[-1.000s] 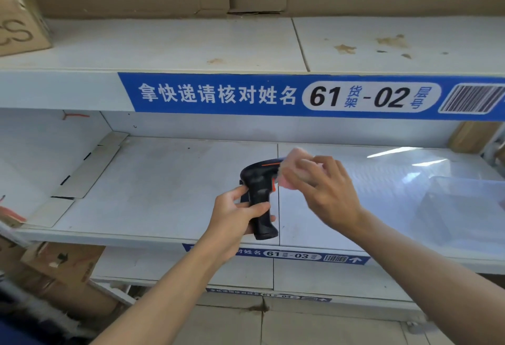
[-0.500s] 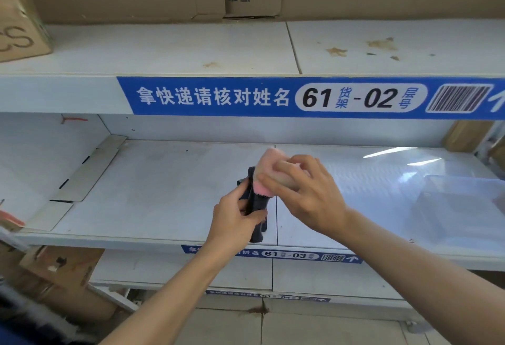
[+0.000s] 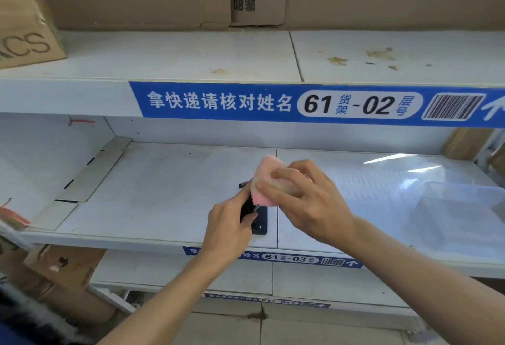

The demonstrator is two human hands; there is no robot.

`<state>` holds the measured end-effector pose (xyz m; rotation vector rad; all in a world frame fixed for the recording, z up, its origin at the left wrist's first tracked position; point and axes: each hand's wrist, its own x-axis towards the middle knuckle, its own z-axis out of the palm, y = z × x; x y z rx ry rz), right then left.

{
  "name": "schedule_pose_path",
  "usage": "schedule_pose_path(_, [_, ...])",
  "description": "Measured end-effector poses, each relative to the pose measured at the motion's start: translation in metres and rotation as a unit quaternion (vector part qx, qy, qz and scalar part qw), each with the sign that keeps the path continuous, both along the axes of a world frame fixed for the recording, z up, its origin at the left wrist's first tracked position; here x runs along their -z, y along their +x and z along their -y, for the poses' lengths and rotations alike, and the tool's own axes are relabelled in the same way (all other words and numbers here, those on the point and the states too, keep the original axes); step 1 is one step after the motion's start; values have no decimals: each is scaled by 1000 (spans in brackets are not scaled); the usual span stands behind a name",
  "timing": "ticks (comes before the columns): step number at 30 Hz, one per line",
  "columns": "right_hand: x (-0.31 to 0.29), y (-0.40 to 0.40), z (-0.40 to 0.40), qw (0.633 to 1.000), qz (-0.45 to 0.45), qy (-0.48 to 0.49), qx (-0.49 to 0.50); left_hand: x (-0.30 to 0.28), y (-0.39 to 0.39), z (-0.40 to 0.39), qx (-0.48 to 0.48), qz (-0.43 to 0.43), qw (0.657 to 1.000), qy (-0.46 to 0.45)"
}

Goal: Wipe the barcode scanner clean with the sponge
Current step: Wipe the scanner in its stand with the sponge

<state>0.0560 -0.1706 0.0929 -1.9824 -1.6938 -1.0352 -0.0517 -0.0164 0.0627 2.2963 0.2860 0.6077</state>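
A black barcode scanner is held above the middle white shelf. My left hand grips its handle from the left. My right hand presses a pink sponge down onto the scanner's head, which the sponge and fingers mostly hide. Only the lower handle and a sliver of the head show.
A clear plastic bin stands on the same shelf at the right. Cardboard boxes sit on the upper shelf, and a blue label strip runs along its front edge. More boxes lie low at the left.
The scanner has turned so its head points away and its orange trim is hidden. The sponge has shifted left and over the top of the head.
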Motion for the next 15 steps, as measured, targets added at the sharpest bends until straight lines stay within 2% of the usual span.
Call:
schedule_pose_path(7, [4, 9, 19, 993, -70, 31, 86, 3, -10, -7, 13, 28, 995, 99])
schedule_pose_path(11, [8, -3, 16, 998, -21, 60, 20, 6, -8, -7, 42, 10, 987, 154])
schedule_pose_path(15, [18, -7, 13, 999, 16, 43, -15, 8, -7, -9, 59, 2, 975, 212])
